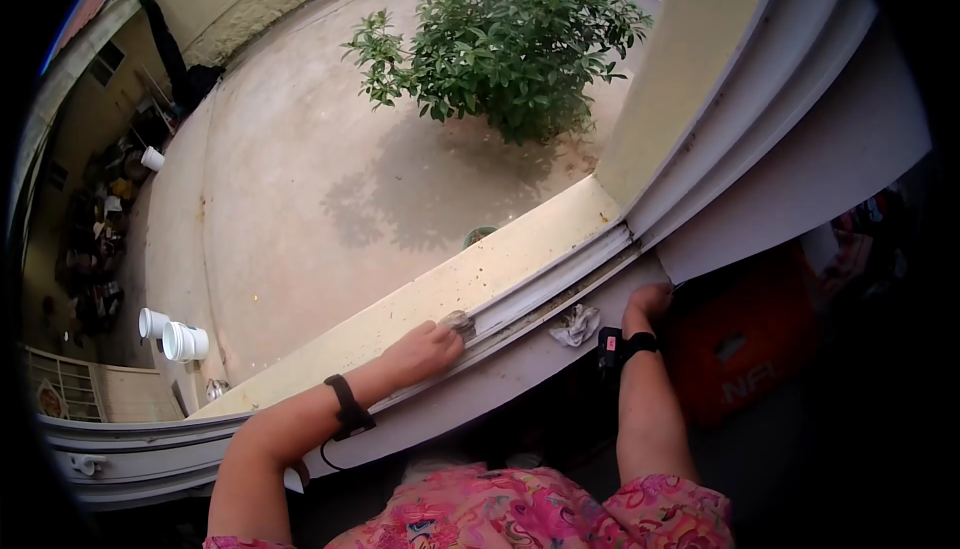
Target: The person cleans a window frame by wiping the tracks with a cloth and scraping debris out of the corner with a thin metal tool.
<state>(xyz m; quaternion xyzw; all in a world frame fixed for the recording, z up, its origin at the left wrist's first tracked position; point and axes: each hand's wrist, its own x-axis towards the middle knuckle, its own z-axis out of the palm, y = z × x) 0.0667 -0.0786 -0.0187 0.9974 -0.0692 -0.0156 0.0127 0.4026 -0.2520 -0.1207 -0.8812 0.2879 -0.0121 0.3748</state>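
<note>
My left hand (pixel 425 351) is closed on a small crumpled grey-brown rag (pixel 459 324). It presses the rag against the white window track (pixel 545 284), at the near end of a bright rail. To the right, my right hand (pixel 650 301) is at the inner edge of the sill (pixel 520 351), below the corner of the frame. Its fingers are curled, and whatever they hold, if anything, is hidden. A crumpled white cloth or paper (pixel 576 325) lies on the sill between my hands. Dirt specks show along the track.
A white panel or curtain (pixel 800 169) hangs beside the frame on the right. Below it is a red lettered item (pixel 740 349). Outside the window are a leafy bush (pixel 520 44), white buckets (pixel 185 342) and a paved yard (pixel 270 219).
</note>
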